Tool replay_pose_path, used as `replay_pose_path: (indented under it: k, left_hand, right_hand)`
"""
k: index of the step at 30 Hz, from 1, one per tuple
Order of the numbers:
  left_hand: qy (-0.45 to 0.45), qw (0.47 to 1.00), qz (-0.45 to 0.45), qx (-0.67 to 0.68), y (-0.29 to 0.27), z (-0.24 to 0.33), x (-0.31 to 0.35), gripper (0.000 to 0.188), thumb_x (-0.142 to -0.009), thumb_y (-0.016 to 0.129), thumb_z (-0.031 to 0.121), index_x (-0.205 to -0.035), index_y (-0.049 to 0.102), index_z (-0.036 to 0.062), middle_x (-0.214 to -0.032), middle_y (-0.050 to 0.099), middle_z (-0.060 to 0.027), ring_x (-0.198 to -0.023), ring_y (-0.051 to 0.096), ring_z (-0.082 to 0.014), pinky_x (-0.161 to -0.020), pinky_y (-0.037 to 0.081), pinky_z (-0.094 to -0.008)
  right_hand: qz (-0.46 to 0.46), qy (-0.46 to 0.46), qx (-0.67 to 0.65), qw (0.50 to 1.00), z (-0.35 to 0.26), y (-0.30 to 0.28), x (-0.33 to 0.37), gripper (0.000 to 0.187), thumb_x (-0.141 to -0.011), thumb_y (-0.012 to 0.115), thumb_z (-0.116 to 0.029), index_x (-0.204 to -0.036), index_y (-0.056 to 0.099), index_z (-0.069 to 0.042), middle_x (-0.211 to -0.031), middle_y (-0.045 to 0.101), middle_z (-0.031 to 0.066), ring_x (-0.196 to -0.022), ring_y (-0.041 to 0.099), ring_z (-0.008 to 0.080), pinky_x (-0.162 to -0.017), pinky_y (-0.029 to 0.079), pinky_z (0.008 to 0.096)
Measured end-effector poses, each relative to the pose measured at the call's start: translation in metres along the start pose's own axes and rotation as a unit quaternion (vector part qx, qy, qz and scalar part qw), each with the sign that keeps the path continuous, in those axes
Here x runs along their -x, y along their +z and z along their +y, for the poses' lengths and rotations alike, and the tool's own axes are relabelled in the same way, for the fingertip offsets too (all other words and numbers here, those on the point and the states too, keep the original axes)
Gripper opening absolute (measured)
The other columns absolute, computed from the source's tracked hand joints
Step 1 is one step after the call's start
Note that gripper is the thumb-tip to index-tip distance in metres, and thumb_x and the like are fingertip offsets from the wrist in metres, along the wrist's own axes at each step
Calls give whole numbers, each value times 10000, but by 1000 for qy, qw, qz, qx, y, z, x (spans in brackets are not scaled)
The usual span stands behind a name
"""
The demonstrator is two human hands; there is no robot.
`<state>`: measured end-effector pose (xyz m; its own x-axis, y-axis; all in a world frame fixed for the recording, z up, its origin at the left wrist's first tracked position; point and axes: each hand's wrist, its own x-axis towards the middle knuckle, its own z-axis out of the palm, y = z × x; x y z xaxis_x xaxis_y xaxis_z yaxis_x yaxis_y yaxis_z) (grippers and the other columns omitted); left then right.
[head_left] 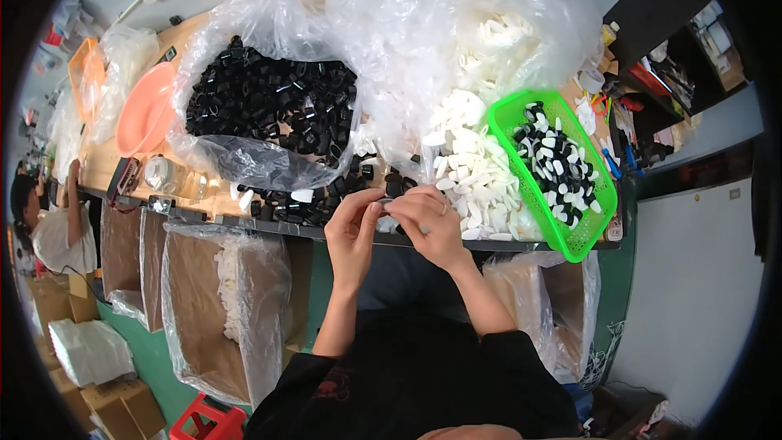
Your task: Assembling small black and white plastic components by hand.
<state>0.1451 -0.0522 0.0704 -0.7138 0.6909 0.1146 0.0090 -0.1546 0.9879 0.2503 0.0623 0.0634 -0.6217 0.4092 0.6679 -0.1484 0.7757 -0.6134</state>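
Observation:
My left hand point(354, 226) and my right hand point(432, 224) meet at the table's front edge. Their fingertips pinch a small dark plastic piece point(386, 201) between them; the fingers cover most of it, so its exact shape is hidden. Just left of the hands lie loose black plastic parts point(285, 205), with a few white ones among them. To the right spreads a heap of white oval plastic pieces point(472, 163). Beyond it stands a green basket point(575, 238) holding mixed black and white pieces. A large clear bag point(261, 161) full of black ring-like parts point(269, 98) lies open at the back left.
Clear plastic sheeting point(391, 41) covers the back of the table. A pink basin point(147, 110) and a glass jar point(194, 185) stand at left. Plastic-lined boxes point(199, 301) sit below the front edge, near a red stool point(208, 420). Another person point(61, 236) is at far left.

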Motion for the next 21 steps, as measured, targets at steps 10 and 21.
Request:
replay_pose_path:
  k: [10,21]
  left_hand:
    - [81,994,18,-72,8,1,8,168,-940,614,-32,-1094,682,-33,-1082,662,-94,-963,647,-140,-767,535,-250]
    - [179,962,37,-201,17,-16,17,306,-782,544,-215,-992,642,-15,-933,628,-137,-777,644,-260,-678,535,-317]
  right_hand:
    - [-25,293,-187,937,-14,1,11,233,-956,639,-79,-1175,648,0,-1110,607,77,-952,621,146,-806,506,249]
    - [22,326,-217,920,-25,15,26,149,-961,585,4,-1103,626,21,-1066,610,80,-884,640,134,-787,526,253]
